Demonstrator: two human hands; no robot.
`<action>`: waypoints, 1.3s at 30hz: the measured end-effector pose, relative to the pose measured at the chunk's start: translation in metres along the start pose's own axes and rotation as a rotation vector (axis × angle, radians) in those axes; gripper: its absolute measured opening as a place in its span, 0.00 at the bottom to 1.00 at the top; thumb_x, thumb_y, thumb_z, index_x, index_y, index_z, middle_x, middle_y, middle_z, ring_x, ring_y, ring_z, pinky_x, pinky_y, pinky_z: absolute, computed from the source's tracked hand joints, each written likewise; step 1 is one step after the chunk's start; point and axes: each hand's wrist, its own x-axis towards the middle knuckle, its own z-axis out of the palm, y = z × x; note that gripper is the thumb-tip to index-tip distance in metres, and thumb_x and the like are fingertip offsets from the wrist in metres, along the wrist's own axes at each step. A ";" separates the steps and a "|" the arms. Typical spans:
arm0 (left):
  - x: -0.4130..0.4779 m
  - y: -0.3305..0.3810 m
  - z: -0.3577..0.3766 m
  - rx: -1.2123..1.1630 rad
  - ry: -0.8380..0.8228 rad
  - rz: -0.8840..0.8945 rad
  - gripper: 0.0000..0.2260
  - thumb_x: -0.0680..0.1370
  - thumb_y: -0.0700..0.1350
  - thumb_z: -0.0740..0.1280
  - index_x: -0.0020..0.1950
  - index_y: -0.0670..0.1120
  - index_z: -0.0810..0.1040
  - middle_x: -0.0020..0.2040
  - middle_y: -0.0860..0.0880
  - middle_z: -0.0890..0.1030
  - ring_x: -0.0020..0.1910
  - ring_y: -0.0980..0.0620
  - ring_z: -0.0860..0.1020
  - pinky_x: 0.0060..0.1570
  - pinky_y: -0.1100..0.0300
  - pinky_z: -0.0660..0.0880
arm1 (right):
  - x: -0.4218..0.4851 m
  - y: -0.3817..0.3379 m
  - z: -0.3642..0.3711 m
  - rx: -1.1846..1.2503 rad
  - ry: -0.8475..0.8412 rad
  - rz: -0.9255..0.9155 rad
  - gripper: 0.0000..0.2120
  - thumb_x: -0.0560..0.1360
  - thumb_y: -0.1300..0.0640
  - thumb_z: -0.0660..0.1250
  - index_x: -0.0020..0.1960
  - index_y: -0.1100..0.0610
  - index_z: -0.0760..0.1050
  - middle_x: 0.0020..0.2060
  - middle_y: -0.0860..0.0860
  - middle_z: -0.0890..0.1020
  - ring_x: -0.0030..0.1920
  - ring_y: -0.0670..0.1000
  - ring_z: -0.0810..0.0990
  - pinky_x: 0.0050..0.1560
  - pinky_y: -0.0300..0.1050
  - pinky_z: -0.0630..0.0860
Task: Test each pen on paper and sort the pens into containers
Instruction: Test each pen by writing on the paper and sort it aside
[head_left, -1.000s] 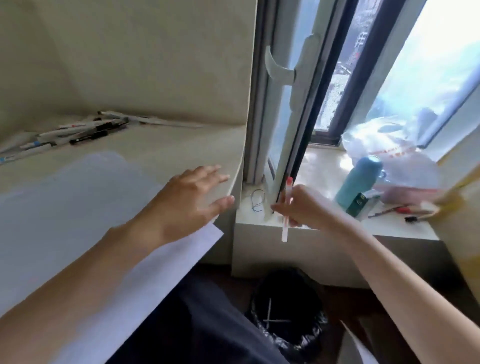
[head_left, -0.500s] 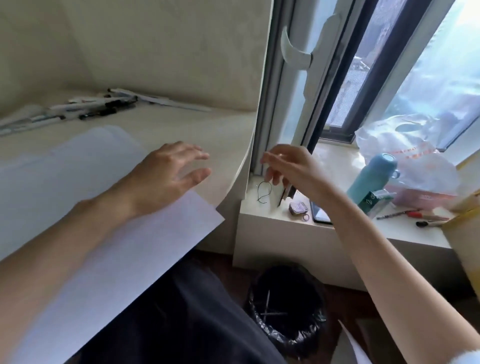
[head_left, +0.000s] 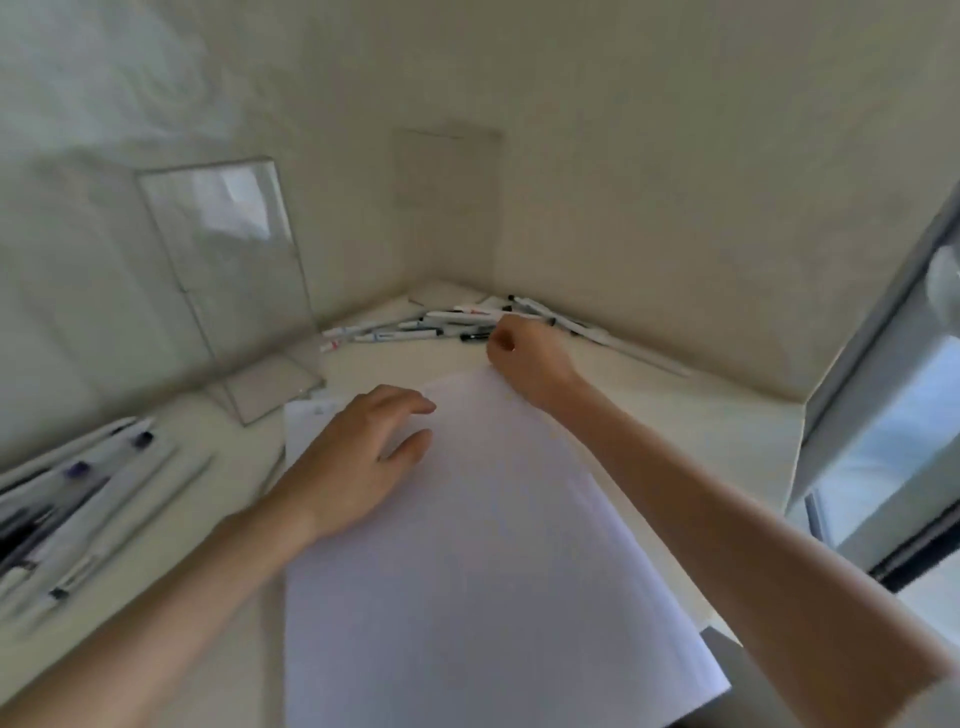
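A white sheet of paper (head_left: 493, 545) lies on the cream desk in front of me. My left hand (head_left: 358, 462) rests flat on the paper's upper left part, fingers spread, holding nothing. A pile of white and black pens (head_left: 415, 327) lies in the desk's far corner against the wall. My right hand (head_left: 524, 353) reaches to the right end of that pile with its fingers curled in. Its fingertips touch a black pen (head_left: 475, 336); whether they grip it is hidden by the hand.
A clear acrylic sign stand (head_left: 223, 270) stands at the back left on its flat base. A second group of pens (head_left: 78, 509) lies along the desk's left side. The window frame (head_left: 883, 415) bounds the desk on the right.
My view swung left from the windowsill and bin to the desk. My right hand, which held a red-tipped pen over the bin and then let it go, now reaches to the corner pile.
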 end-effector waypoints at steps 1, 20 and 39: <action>-0.003 -0.006 0.001 0.007 0.019 -0.017 0.16 0.77 0.53 0.60 0.61 0.47 0.75 0.62 0.51 0.73 0.62 0.53 0.70 0.60 0.70 0.59 | 0.008 0.001 0.009 -0.068 0.037 -0.028 0.05 0.77 0.60 0.59 0.48 0.58 0.74 0.49 0.58 0.79 0.50 0.56 0.75 0.43 0.43 0.68; -0.011 -0.024 0.016 0.126 0.072 0.009 0.24 0.75 0.57 0.49 0.60 0.48 0.76 0.60 0.54 0.74 0.59 0.55 0.71 0.59 0.62 0.64 | 0.029 0.031 0.023 -0.402 0.105 0.015 0.15 0.77 0.57 0.57 0.62 0.59 0.69 0.61 0.59 0.70 0.62 0.60 0.65 0.62 0.51 0.61; -0.011 -0.014 0.004 0.160 0.376 -0.141 0.23 0.76 0.60 0.57 0.58 0.45 0.76 0.46 0.51 0.77 0.46 0.48 0.73 0.44 0.56 0.69 | -0.014 -0.034 0.009 -0.009 -0.372 -0.710 0.10 0.78 0.62 0.63 0.56 0.55 0.78 0.48 0.50 0.73 0.46 0.52 0.75 0.50 0.48 0.71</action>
